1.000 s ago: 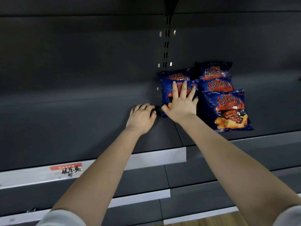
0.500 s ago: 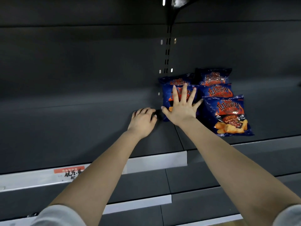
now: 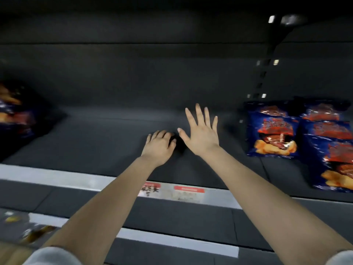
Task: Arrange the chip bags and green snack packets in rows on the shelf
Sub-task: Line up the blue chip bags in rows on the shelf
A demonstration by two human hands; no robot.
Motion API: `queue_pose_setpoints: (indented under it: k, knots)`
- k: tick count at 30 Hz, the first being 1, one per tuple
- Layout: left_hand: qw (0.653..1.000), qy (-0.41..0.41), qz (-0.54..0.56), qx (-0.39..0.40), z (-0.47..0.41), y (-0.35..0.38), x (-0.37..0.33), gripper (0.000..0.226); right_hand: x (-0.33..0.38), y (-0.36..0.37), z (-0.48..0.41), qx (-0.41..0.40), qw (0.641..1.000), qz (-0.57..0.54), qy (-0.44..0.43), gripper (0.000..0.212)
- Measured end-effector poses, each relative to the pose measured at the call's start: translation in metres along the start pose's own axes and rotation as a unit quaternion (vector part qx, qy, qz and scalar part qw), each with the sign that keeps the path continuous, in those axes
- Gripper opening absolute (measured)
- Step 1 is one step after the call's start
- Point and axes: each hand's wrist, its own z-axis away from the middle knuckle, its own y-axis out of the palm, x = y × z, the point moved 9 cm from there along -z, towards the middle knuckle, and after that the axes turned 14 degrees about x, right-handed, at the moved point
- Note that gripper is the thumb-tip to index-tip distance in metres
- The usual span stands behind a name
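Your right hand [image 3: 200, 132] is flat and open over the bare dark shelf [image 3: 99, 142], fingers spread wide and holding nothing. Just beside it at 9 o'clock, your left hand [image 3: 159, 145] rests knuckles-up on the shelf with its fingers curled under; nothing shows in its grip. The chip bags [image 3: 273, 134] lie at 3 o'clock from your right hand, well apart from it, in overlapping blue rows running to the back wall. Another bag [image 3: 13, 111], blurred, sits far off at 9 o'clock. The price strip [image 3: 189, 189] with red labels runs along the shelf edge at 6 o'clock.
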Motion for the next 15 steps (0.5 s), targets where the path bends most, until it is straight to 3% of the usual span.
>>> queue_pose_setpoints:
  k: [6, 15]
  knots:
    - [0.992, -0.123, 0.013, -0.03, 0.057, -0.034, 0.133, 0.041, 0.123, 0.022, -0.031, 0.029, 0.995, -0.025, -0.093, 0.069]
    - [0.967, -0.245, 0.012, -0.074, 0.145, -0.075, 0.296, 0.038, 0.321, 0.051, -0.059, 0.065, 0.971, -0.031, -0.227, 0.069]
